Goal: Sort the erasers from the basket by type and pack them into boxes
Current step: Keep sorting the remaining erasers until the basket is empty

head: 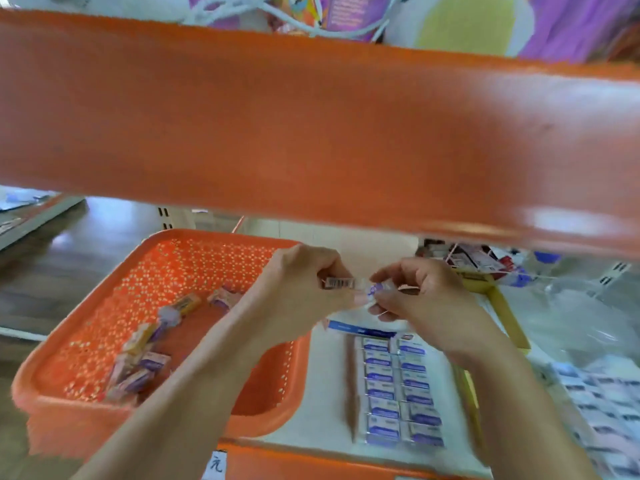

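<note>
1. Left grip: clenched on a barcoded eraser, fingers curled round it, barcode face up.
2. Right grip: pinches a purple-printed eraser between thumb and fingertips.
3. The two held erasers are end to end between the grips. Blur hides whether they touch.
4. Both grips are raised above the white shelf, just beside each other.
5. Basket: orange, perforated, to the left of and below the left grip. The left forearm crosses its right rim.
6. Loose erasers: a scattered group on the basket floor, well left of and below the left grip. Wrappers are purple, and some are yellow.
7. Box: open, flat on the shelf, directly below the right grip. Its blue flap is at the end nearest the grips.
8. Packed erasers: two neat columns inside the box, purple labels up, touching side by side.
9. Yellow frame: just right of the right grip.
10. More boxed erasers: to the right of and below the right forearm, blurred.
11. Orange upper shelf edge: spans the view above both grips.
</note>
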{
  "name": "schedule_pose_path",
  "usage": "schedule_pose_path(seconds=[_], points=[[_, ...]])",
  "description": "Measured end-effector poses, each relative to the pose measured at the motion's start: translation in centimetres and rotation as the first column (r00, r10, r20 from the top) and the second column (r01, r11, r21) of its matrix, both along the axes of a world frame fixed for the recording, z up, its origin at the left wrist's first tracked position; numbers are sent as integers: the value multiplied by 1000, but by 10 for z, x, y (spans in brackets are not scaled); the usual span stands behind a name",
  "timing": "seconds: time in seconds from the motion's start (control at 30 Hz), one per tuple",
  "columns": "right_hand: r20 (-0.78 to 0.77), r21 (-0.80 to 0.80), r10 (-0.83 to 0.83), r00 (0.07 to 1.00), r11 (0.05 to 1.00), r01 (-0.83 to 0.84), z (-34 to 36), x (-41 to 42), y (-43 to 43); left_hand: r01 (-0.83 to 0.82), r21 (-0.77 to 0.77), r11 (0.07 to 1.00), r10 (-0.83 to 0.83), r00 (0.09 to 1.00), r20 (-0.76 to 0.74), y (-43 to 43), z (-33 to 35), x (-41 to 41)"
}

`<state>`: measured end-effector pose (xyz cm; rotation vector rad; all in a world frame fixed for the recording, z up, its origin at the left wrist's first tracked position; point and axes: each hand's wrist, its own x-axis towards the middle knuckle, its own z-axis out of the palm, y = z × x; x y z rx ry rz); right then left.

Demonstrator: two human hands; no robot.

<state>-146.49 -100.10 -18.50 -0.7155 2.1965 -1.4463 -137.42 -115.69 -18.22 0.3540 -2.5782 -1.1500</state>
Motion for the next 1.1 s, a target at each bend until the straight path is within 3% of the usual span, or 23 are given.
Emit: schedule_pose_path(seconds=[0.17, 0.37, 0.53, 0.7, 1.0, 1.1], points=[[-46, 76, -2, 999, 997, 6, -11, -5, 52, 2, -37, 999, -5, 996, -94, 39, -10, -10], [-107, 144, 3, 994, 989, 12, -32, -14, 83, -53, -25, 998, 52, 998, -40, 69, -22, -9], [-174, 268, 109, 979, 962, -60, -41, -13, 85, -121, -60, 991, 122, 992, 12, 83, -43, -8], [-197, 343, 151, 969, 936, -76, -49, -9, 83, -187, 12, 982, 187, 982, 33, 85, -57, -5], [-245, 386, 181, 952, 919, -75, -49, -7, 81, -265, 2, 964, 265, 964, 18, 86, -74, 3], [-231, 336, 182, 956, 937, -97, -48, -6, 82, -287, 22, 958, 288, 957, -19, 87, -75, 5]])
